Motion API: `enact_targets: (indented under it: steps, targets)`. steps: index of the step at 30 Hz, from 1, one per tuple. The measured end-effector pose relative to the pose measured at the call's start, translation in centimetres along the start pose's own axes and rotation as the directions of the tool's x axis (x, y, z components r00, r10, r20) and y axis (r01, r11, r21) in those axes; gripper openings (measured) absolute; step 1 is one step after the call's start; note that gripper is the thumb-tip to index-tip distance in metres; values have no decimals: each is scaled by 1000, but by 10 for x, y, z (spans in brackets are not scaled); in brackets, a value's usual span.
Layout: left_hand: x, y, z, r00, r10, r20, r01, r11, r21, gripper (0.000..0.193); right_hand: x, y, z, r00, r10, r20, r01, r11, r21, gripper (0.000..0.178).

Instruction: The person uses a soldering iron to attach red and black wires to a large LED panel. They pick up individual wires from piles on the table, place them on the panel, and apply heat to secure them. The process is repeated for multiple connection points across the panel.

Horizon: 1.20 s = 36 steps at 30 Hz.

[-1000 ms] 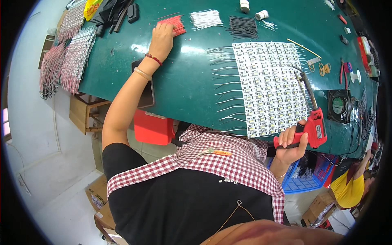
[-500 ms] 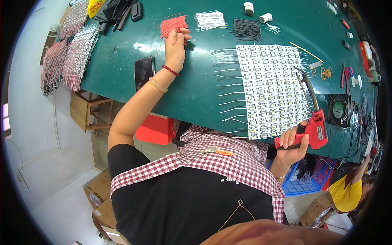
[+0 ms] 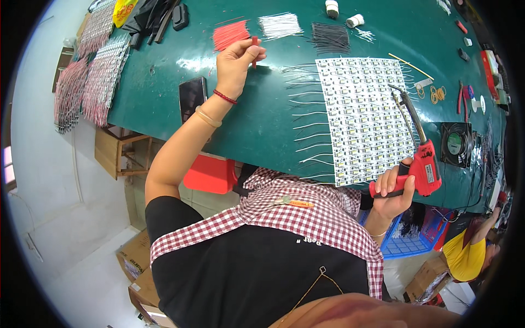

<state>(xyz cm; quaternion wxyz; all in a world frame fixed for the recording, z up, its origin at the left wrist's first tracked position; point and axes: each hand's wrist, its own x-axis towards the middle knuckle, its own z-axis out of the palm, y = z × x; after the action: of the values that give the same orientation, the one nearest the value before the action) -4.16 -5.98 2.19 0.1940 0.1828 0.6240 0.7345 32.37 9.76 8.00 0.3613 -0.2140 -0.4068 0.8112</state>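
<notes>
Holding short red wires (image 3: 255,41) on the left and a soldering gun on the right, both my hands are closed on their loads. At far left, stacks of wired circuit-board strips (image 3: 101,82) lie at the edge of the green table (image 3: 251,123). Next comes a dark smartphone (image 3: 191,93), lying just beside my left wrist. A loose pile of red wires (image 3: 229,34) is spread beyond my left hand (image 3: 234,64), whose thumb and fingers are pinched together, with the held wires protruding above and below the thumb. Farther right lie a pile of white wires (image 3: 280,25) and a pile of black wires (image 3: 330,38). Below the black pile sits a white circuit-board panel (image 3: 361,123), with thin leads fanning from its left side. At its lower right corner, my right hand (image 3: 391,197) is wrapped around the handle of the red soldering gun (image 3: 425,170); its tip points away from me, over the panel, and I cannot tell whether it touches. Farther right are rubber bands (image 3: 437,95) and a black cooling fan (image 3: 455,144).
</notes>
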Motion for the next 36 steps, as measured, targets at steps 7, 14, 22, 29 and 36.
enact_targets:
  steps: [7, 14, 22, 29, 36]
  targets:
    - [-9, 18, 17, 938, -283, 200, 293, 956, -21, 15, 6, -5, 10, 1000, 24, 19, -24, 1000, 6, 43]
    - [-50, 47, 77, 722, -461, 515, 487, 868, 94, 14, 28, -10, 53, 991, 109, -74, -129, 922, -366, 37]
    - [-83, 57, 114, 636, -498, 589, 470, 856, 215, 14, 48, 8, 84, 993, 122, 6, -90, 768, -634, 31]
    - [-91, 56, 109, 625, -497, 602, 474, 854, 214, 15, 48, 12, 88, 988, 149, 30, -79, 673, -736, 33]
    - [-88, 59, 107, 625, -516, 586, 473, 847, 241, 14, 49, 18, 83, 989, 134, 67, -34, 636, -771, 37]
